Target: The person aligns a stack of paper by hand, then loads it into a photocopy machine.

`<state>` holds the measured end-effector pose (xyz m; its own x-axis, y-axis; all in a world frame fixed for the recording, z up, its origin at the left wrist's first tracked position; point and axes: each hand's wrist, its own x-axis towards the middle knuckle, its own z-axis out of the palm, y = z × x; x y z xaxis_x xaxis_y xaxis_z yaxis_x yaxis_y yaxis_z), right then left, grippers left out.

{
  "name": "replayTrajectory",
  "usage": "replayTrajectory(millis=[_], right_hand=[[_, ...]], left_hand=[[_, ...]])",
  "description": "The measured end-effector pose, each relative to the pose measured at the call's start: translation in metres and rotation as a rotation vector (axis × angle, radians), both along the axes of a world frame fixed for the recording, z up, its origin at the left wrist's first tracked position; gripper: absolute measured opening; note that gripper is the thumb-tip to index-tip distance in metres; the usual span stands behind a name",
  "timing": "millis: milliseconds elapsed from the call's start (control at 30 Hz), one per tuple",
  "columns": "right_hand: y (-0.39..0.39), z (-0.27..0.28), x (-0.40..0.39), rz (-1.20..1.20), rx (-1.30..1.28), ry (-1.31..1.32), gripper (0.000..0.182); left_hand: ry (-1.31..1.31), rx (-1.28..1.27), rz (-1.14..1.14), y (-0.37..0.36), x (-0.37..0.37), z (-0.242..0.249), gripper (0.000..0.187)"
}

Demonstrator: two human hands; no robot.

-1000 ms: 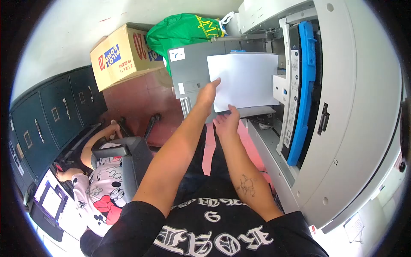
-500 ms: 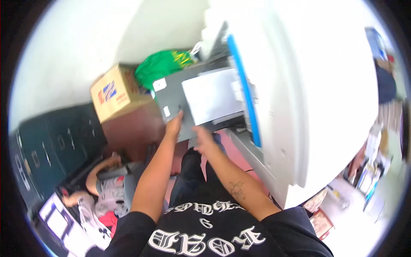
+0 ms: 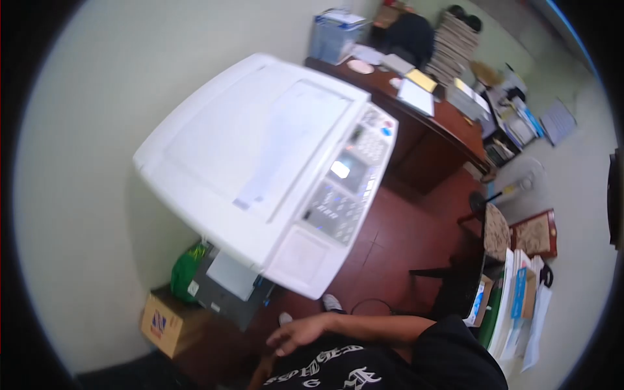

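My right hand (image 3: 299,335) is in front of my black shirt, fingers loosely stretched and nothing in them. It is a little below and right of the photocopier's dark side tray (image 3: 214,296), apart from it. White paper (image 3: 233,274) lies on that tray. Of my left hand (image 3: 265,367), only a small part shows at the bottom, behind the right one; its fingers are hidden. The large white photocopier (image 3: 221,149) fills the middle, its lid down. Along its right side runs a control panel (image 3: 335,198) with a lit screen and many buttons.
A green bag (image 3: 186,273) and a cardboard box (image 3: 166,325) stand by the wall at lower left. Behind the copier is a wooden desk (image 3: 448,130) with papers. Chairs, a fan (image 3: 513,188) and upright folders (image 3: 520,292) are at right.
My view has swung up and right, from the side tray to the copier's top and the room. Both hands have drawn back from the tray toward my body.
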<state>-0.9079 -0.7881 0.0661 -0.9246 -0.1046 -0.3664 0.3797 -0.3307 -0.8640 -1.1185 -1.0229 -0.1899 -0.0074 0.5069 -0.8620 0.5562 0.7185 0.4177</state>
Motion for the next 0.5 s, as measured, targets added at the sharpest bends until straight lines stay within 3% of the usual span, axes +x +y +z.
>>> replayTrajectory(millis=[200, 500], right_hand=[[0.007, 0.031, 0.180, -0.441, 0.010, 0.136, 0.063], [0.011, 0.038, 0.472, -1.400, -0.083, -0.112, 0.048]], left_hand=[[0.099, -0.069, 0.045, 0.062, 0.053, -0.006, 0.049], [0.108, 0.051, -0.029, 0.206, 0.259, -0.008, 0.044]])
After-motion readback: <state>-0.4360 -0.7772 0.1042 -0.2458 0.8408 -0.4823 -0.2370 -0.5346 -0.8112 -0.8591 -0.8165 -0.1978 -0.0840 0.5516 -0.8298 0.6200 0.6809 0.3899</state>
